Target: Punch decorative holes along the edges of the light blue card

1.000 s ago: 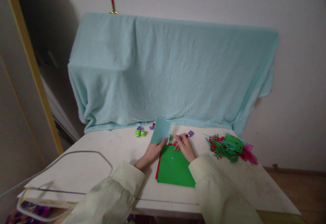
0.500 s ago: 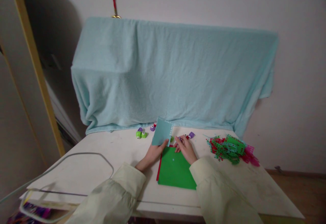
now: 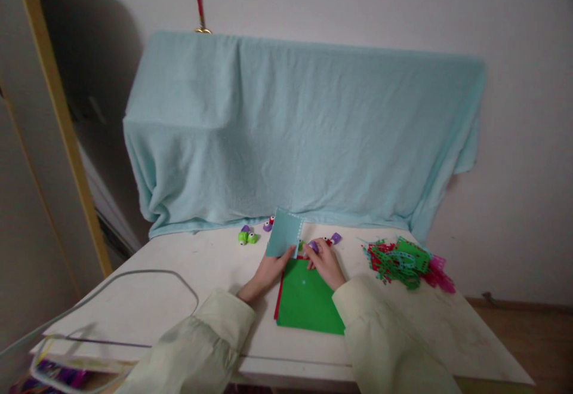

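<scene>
My left hand (image 3: pixel 272 270) grips a light blue paper sheet (image 3: pixel 283 233) by its lower edge, thumb on the front. Small punched holes run along the sheet's top and right edges. Held in the fingers of my right hand (image 3: pixel 327 264) is a small purple paper punch (image 3: pixel 313 246), close to the sheet's right edge; the fingers partly hide it. Beneath both hands lies green paper (image 3: pixel 308 301) with a tiny pale blue dot on it. A red paper edge (image 3: pixel 278 301) shows along its left side.
Small green punches (image 3: pixel 248 237) with eye shapes sit at the back left, and red and purple ones (image 3: pixel 333 239) behind my right hand. A heap of perforated paper scraps (image 3: pixel 403 262) lies on the right. A grey cable (image 3: pixel 147 270) loops across the left. A blue cloth (image 3: pixel 304 131) hangs behind.
My right hand's fingers have shifted slightly, and more of the purple punch shows now. My left hand and the blue sheet stay almost the same.
</scene>
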### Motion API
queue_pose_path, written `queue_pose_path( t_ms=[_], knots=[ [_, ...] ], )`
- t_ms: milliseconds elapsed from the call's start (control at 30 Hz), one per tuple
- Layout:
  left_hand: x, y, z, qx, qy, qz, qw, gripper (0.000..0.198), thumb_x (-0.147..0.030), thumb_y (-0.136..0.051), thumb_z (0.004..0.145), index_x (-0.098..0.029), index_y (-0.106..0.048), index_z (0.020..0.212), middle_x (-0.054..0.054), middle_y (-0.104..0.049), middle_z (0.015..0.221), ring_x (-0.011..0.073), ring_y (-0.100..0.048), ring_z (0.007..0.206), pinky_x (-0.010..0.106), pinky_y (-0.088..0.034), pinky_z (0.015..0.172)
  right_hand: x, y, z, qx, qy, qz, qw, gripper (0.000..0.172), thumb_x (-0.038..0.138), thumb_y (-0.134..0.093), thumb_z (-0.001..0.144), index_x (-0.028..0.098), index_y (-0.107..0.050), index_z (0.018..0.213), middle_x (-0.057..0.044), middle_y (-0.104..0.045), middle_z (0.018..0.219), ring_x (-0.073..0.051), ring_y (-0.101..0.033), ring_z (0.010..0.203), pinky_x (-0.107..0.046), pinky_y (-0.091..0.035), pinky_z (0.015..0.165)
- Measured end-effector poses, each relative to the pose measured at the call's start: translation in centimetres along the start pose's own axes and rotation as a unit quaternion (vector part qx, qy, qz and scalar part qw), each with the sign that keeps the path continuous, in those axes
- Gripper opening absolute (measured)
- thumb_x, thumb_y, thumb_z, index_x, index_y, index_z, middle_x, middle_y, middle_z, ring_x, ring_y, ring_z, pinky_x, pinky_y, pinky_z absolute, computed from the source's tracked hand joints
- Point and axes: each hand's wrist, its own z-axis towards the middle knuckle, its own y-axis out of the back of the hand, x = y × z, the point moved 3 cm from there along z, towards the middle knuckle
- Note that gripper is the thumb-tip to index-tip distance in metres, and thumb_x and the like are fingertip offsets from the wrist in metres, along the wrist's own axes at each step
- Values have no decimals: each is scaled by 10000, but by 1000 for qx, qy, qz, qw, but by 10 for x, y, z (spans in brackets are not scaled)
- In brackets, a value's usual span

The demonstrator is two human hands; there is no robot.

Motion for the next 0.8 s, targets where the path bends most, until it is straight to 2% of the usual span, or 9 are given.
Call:
queue_pose_path(
  t_ms=[200, 333, 800],
  knots=[
    [-1, 0, 1, 11, 3, -24, 1000, 501, -502, -563, 825, -141, -588, 1172, 121, -613, 1204, 239, -450, 1252, 375, -216, 1115, 0, 0, 0, 9, 9, -9, 1000, 297, 516, -543, 837, 232, -515, 917, 19, -631, 701, -143, -599, 482, -254, -465, 457],
    [-3, 0, 0, 25, 3, -20, 999, 494, -497, -560, 829, -135, -592, 1163, 127, -618, 1191, 242, -455, 1247, 383, -221, 1112, 3, 0, -1, 9, 13, -11, 1000, 313, 531, -565, 815, 231, -526, 897, 18, -627, 691, -144, -597, 486, -255, -463, 463],
    [-9, 1, -1, 20, -1, -3, 1000, 465, -504, -542, 833, -143, -619, 1115, 116, -629, 1161, 247, -465, 1224, 381, -226, 1108, 7, 0, -1, -4, -10, 5, 1000, 382, 587, -596, 756, 224, -546, 861, -1, -640, 683, -147, -578, 471, -260, -458, 454]
  ],
)
